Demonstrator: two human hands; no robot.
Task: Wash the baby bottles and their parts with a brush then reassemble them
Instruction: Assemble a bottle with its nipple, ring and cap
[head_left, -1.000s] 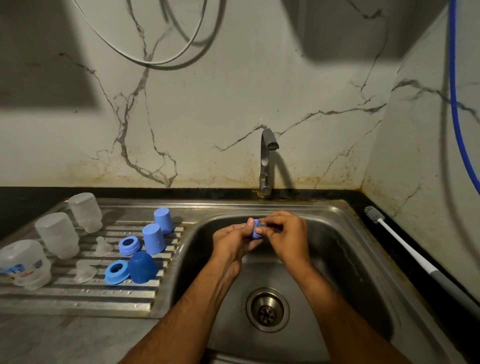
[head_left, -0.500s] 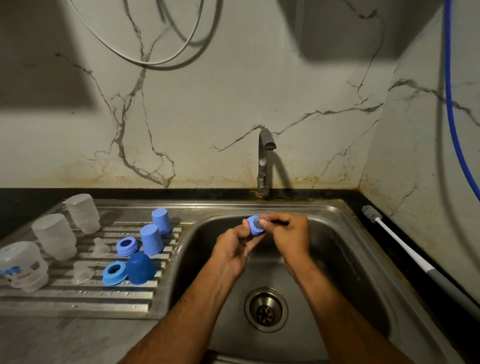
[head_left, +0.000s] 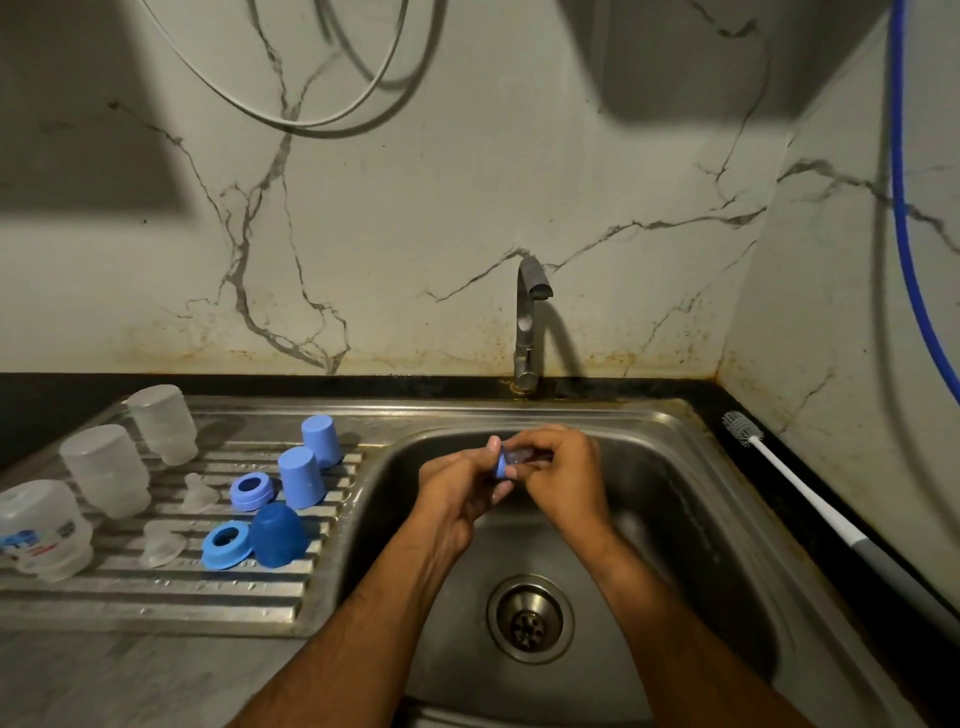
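A blue collar ring (head_left: 501, 464) is held over the sink basin (head_left: 691, 499), pinched by the left hand (head_left: 457, 486) while a clear teat (head_left: 521, 457) is worked into it by the right hand (head_left: 563, 473).

Both grips are closed on the parts. The teat is best seated evenly all round; the bottles (head_left: 104, 470) wait on the drainboard (head_left: 156, 597), the brush (head_left: 789, 480) on the desk (head_left: 831, 457).

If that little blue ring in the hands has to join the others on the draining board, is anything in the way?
Nothing visible blocks it. Both the left hand and the right hand hold the blue ring over the sink, and the path left to the draining board looks open.
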